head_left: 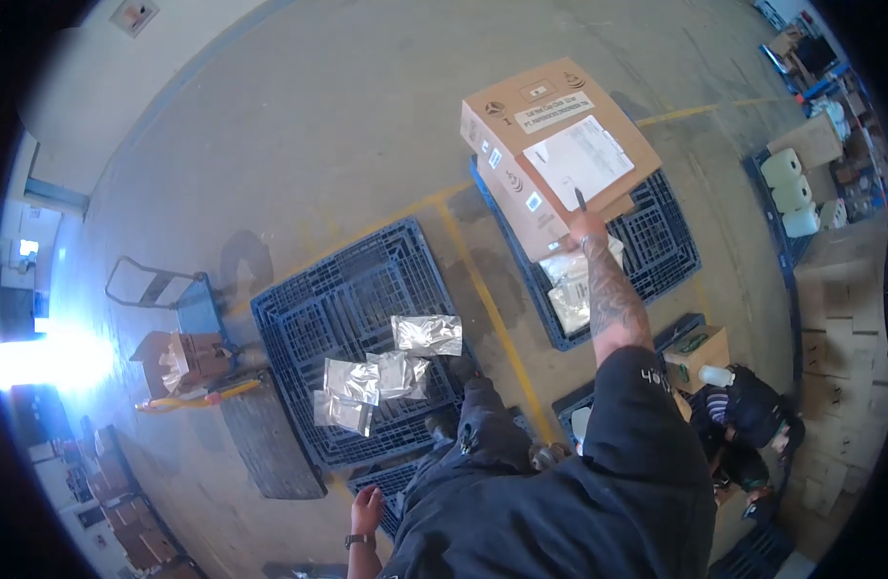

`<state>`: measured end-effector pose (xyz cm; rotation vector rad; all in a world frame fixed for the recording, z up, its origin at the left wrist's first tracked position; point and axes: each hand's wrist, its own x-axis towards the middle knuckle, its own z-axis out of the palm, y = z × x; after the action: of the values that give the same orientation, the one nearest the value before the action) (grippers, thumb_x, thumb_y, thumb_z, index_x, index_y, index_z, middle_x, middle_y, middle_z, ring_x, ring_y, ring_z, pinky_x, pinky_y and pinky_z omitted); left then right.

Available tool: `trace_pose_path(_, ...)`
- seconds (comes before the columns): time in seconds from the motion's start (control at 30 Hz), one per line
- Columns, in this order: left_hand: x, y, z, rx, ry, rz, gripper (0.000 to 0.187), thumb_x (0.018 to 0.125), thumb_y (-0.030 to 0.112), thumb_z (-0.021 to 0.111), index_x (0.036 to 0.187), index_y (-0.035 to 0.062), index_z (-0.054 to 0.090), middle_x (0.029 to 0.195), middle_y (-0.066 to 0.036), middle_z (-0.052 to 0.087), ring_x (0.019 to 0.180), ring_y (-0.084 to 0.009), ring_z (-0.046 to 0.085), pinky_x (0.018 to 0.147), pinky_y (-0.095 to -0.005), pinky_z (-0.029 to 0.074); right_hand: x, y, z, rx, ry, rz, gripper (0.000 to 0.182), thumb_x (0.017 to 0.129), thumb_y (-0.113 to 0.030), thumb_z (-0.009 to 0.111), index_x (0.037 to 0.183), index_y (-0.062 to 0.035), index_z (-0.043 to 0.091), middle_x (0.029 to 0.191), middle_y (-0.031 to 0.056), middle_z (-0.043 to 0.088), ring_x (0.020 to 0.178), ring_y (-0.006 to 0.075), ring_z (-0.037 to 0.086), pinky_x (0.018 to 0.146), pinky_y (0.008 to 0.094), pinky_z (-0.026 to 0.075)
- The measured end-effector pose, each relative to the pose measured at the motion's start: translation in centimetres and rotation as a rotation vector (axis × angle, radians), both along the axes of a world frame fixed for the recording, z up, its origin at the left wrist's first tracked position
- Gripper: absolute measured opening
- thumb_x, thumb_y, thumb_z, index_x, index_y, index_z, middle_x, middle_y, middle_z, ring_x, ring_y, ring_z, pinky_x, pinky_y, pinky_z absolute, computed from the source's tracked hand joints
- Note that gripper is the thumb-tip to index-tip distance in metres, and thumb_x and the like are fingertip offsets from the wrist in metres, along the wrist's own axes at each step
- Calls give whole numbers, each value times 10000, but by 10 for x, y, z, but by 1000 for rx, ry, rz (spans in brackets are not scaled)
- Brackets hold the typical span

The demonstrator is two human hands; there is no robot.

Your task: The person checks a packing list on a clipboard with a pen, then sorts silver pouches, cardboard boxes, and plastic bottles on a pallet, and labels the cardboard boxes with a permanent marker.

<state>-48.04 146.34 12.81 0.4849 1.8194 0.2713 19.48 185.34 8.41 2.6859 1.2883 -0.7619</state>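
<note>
My right hand is closed on a dark, slim, pen-like tool whose tip points at a white paper sheet. That sheet lies on the top of a large brown cardboard box with printed labels. Just below my right hand, clear and silvery plastic packs lie beside the box on a blue plastic pallet. My left hand, with a dark watch on the wrist, hangs low by my side. Its fingers are loosely bent and apart, with nothing seen in them.
Several silvery bags lie on a second blue pallet in front of my legs. To the left stand a hand cart and an opened carton. Another person is at the lower right, near stacked boxes.
</note>
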Motion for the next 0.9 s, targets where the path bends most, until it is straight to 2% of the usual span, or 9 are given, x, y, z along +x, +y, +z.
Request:
trace_pose_path(0.2, 15, -18, 35, -67, 101, 26, 373, 917, 273, 640, 1181, 15, 589, 873, -41, 646, 749, -103, 626, 585, -249, 490, 88, 97, -57, -2, -207, -71, 315, 825, -204, 546, 1004, 19, 679, 1046, 231, 674, 1018, 347, 658, 884, 433, 525)
trace_pose_path(0.33, -14, -8, 58, 197, 111, 14, 386, 913, 282, 650, 1190, 17, 607, 1073, -108, 664, 1004, -166, 607, 877, -316, 489, 42, 82, -60, 229, -45, -151, 558, 811, -425, 645, 1051, 77, 607, 976, 252, 671, 971, 390, 654, 834, 468, 521)
trace_pose_path(0.43, 5, 99, 196, 652, 398, 297, 220, 956, 129, 567, 1132, 9, 618, 1036, -43, 650, 973, -115, 585, 887, -286, 461, -1, 56, -81, 210, -26, 116, 551, 809, -395, 648, 1112, 61, 589, 1055, 249, 662, 1010, 384, 639, 864, 463, 506)
trace_pose_path(0.53, -4, 105, 323, 1198, 975, 51, 241, 875, -46, 490, 1070, -6, 626, 1054, -108, 630, 955, -209, 587, 884, -336, 469, -75, 20, -141, 385, 50, 801, 484, 829, -252, 678, 1208, 26, 562, 1040, 185, 668, 946, 324, 653, 817, 415, 518)
trace_pose_path(0.63, -5, 48, 431, 1657, 766, -271, 551, 897, 465, 510, 1316, 107, 491, 1275, -163, 496, 1156, -335, 462, 993, -495, 363, -277, 31, 3, 237, 613, 701, 431, 885, -182, 649, 1254, 9, 536, 979, 112, 656, 903, 197, 630, 795, 320, 507)
trace_pose_path(0.67, 9, 40, 457, 1752, 1047, -204, 521, 894, 484, 524, 1278, 132, 513, 1171, -156, 540, 1046, -317, 513, 928, -468, 385, -340, 42, 72, 466, 777, 1076, 429, 931, -171, 612, 1306, 6, 502, 984, 79, 627, 893, 110, 578, 786, 260, 482)
trace_pose_path(0.73, 33, 31, 512, 1712, 821, -573, 600, 869, 548, 590, 1371, 226, 522, 1395, -92, 494, 1309, -180, 366, 1081, -439, 264, -437, 33, 228, 725, 1089, 1190, 492, 925, -231, 623, 1325, 21, 487, 1166, 136, 602, 1056, 210, 572, 920, 349, 445)
trace_pose_path(0.83, 64, -14, 537, 1576, 1286, -552, 462, 883, 471, 596, 1232, 170, 624, 1239, -83, 597, 1177, -190, 483, 1010, -429, 332, -499, 20, 409, 1402, 1197, 1746, 883, 872, -708, 436, 1328, 47, 463, 1237, 170, 568, 1113, 273, 550, 982, 419, 399)
trace_pose_path(0.9, 63, -54, 538, 1542, 1371, -507, 463, 883, 473, 595, 1231, 169, 623, 1237, -82, 596, 1174, -192, 483, 1009, -430, 331, -538, 0, 423, 1436, 1250, 1807, 883, 872, -708, 438, 1330, 47, 461, 1239, 170, 564, 1112, 273, 551, 979, 419, 400)
